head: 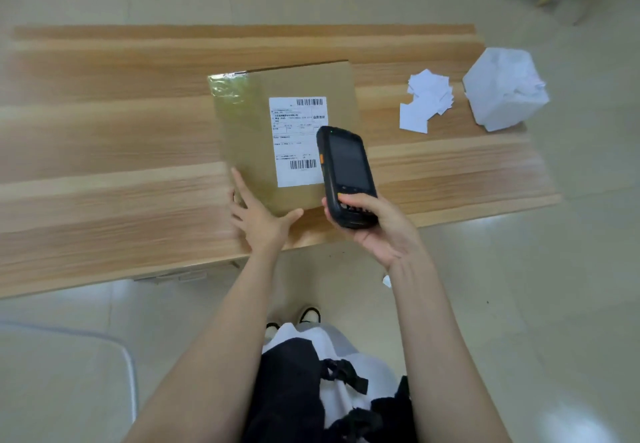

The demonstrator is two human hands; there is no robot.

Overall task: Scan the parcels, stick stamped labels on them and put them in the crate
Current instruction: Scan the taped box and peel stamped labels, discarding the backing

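- Pale glossy floor (554,269) surrounds a light wooden surface (104,151) that runs across the view; the picture is smeared by blur, worst along the surface's left side.
- One parcel (249,137), a flat brown cardboard box, lies near the middle of the surface, reaching toward its near edge. Clear tape (228,90) covers the parcel's far left corner.
- One white shipping label (294,151) is stuck on the parcel's top, right of centre, with two barcodes on it, one at its far end and one at its near end.
- One black handheld scanner (346,172) is over the parcel's near right corner, covering part of the shipping label's right edge.
- One heap of loose white slips (427,99) lies toward the surface's right end; they overlap too much to count.
- One crumpled white bundle (504,89) sits at the right edge, just beside the slips.
- One small white scrap (387,281) lies on the floor below the near edge.
- Left hand (263,220): spread flat, fingers straight, resting on the parcel's near left corner, thumb along its near edge.
- Right hand (384,227): fingers curled round the scanner's lower end, thumb on its keypad, grasping it with the screen facing up.
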